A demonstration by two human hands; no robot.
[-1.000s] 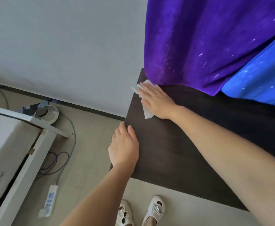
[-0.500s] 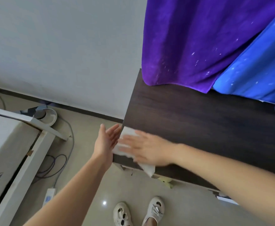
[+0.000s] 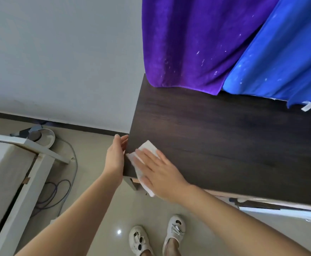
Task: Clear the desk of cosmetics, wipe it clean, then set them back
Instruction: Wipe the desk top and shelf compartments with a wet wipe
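Note:
The dark wooden desk (image 3: 224,137) has a bare top with no cosmetics on it. A white wipe (image 3: 148,147) lies on the desk's near left corner, partly hanging over the front edge. My right hand (image 3: 157,169) lies flat on the wipe with fingers spread, pressing it to the wood. My left hand (image 3: 116,156) is held upright against the desk's left edge, fingers together, palm toward the wipe, holding nothing.
Purple curtain (image 3: 191,39) and blue curtain (image 3: 283,58) hang down onto the desk's back edge. At the left stands a white box or furniture piece (image 3: 7,172), with cables (image 3: 55,191) and a round white object (image 3: 44,137) on the floor. My white shoes (image 3: 156,235) are below.
My right hand swept the wipe from the desk's far left corner to the near left corner. My left hand left the desk top and now stands against the left edge.

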